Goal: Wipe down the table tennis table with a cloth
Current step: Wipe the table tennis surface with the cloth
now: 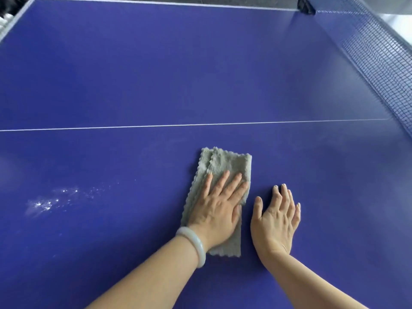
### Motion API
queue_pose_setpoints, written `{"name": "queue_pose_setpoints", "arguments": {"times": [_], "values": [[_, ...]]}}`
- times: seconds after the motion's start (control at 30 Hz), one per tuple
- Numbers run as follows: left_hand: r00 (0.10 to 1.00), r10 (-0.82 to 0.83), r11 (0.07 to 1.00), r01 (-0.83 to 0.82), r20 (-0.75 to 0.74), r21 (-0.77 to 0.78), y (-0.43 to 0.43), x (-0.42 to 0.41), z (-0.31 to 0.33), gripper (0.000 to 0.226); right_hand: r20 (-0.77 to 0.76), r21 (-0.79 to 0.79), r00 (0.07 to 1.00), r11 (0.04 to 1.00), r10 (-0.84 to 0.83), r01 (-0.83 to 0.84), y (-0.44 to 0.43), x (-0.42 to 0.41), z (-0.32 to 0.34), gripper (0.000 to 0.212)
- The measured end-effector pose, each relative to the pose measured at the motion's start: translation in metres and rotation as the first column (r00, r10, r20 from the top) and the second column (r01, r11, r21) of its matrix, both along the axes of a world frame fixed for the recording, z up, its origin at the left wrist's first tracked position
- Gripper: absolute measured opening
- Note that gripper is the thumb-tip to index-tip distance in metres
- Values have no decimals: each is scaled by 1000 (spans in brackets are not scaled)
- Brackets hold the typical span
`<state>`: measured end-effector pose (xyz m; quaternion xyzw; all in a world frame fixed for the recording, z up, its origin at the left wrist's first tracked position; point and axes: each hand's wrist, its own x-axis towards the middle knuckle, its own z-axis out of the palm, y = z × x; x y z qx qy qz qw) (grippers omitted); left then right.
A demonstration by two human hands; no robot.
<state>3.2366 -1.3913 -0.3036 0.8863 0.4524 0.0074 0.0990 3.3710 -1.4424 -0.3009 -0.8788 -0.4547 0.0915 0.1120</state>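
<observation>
A folded grey-green cloth point(225, 166) lies flat on the blue table tennis table point(178, 70), on the near side of its white centre line. My left hand point(219, 207) presses on the cloth with straight, spread fingers and covers its lower half. A pale bangle sits on that wrist. Just right of the cloth, my right hand point(276, 219) rests flat on the bare table top with straight fingers, holding nothing.
White dusty specks and smears point(48, 202) mark the table at the near left. The net point(379, 54) runs along the right side, with its black post point(306, 6) at the far right. The table's white-lined far edge is at the top.
</observation>
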Motion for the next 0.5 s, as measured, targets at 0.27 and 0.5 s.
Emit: {"name": "queue_pose_setpoints", "arguments": {"times": [0.27, 0.5], "values": [[934, 353, 936, -352, -63, 16, 110, -48, -8, 59, 39, -23, 999, 1000, 9, -8, 1, -3, -3, 67], [881, 467, 884, -461, -79, 85, 20, -86, 5, 61, 87, -143, 994, 989, 61, -48, 3, -6, -2, 71]]}}
